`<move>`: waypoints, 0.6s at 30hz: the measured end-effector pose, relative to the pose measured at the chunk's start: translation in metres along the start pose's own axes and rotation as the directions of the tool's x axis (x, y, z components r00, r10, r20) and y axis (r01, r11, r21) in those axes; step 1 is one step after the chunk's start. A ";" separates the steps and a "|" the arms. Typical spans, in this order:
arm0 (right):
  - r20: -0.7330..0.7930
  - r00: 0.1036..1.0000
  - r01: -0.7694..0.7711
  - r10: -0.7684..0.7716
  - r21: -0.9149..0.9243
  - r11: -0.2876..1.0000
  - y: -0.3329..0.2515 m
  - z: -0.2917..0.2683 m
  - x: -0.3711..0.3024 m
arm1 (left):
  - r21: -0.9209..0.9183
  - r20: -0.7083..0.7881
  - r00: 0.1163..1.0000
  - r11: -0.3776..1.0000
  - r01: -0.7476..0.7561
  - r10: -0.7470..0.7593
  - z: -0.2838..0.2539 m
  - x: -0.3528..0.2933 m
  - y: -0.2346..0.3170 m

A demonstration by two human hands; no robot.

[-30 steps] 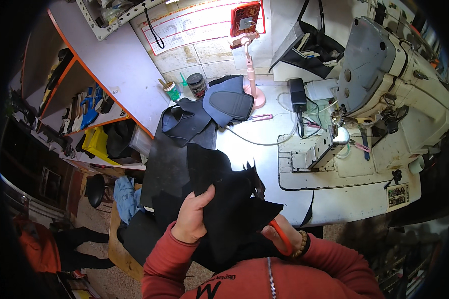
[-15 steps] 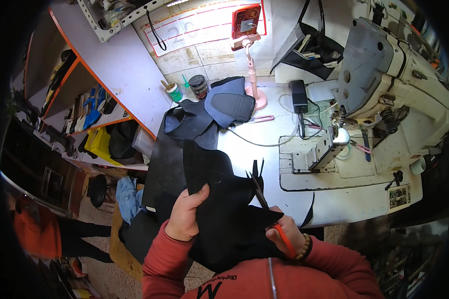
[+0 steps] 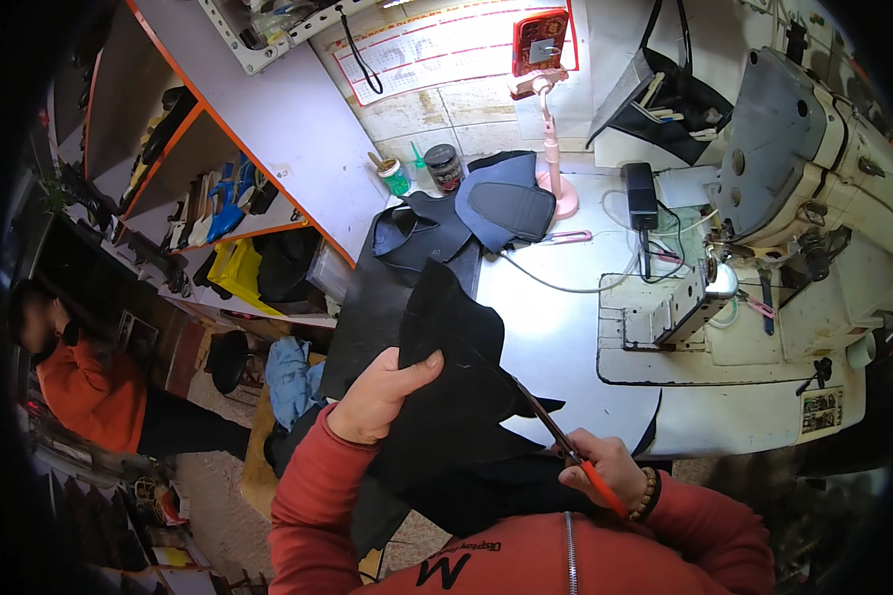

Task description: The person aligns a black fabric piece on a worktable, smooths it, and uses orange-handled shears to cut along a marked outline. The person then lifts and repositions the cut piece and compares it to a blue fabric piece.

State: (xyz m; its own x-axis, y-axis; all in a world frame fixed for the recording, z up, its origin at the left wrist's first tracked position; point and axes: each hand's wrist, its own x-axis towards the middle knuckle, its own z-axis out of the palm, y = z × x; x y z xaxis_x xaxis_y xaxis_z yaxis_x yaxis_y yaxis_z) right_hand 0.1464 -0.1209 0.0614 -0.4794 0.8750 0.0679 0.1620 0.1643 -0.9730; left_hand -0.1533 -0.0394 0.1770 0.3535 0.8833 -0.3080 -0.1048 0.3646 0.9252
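A large, limp sheet of black material (image 3: 446, 397) hangs over my lap and rises toward the table. My left hand (image 3: 385, 389) pinches its left side, thumb on top and fingers hidden beneath. In my right hand (image 3: 610, 466) is a pair of scissors (image 3: 549, 420) with orange handles, its blades pointing up and left. The blades lie close together against the material's right edge, where a pointed flap sticks out. Whether they are cutting through it I cannot tell.
A sewing machine (image 3: 794, 178) occupies the table's right side. Dark blue padded pieces (image 3: 506, 203), a jar (image 3: 445, 167) and a pink phone stand (image 3: 553, 149) are at the back. Shelves (image 3: 203, 109) with shoes rise at left. Another person (image 3: 94, 392) in an orange top is far left.
The scissors' blades have come closer together and sit lower along the material's right edge. My view has shifted left, and the other person now shows more fully, an arm raised.
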 end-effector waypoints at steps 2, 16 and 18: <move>0.027 1.000 0.005 -0.005 -0.008 1.000 0.000 -0.001 0.002 | 0.024 0.001 1.000 1.000 0.016 -0.016 -0.002 0.000 0.000; -0.004 1.000 0.005 -0.005 -0.004 1.000 -0.009 0.005 0.017 | 0.049 0.040 0.996 0.996 0.079 -0.081 0.006 0.004 -0.006; -0.024 1.000 0.006 -0.006 0.008 1.000 -0.007 0.007 0.015 | 0.040 0.050 0.996 0.996 0.077 -0.079 0.005 0.004 -0.007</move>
State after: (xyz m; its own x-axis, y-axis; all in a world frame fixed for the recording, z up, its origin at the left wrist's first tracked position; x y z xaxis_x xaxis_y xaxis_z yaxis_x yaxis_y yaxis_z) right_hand 0.1319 -0.1121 0.0676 -0.4591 0.8849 0.0789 0.1519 0.1657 -0.9744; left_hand -0.1465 -0.0399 0.1704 0.4069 0.8356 -0.3691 -0.0398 0.4199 0.9067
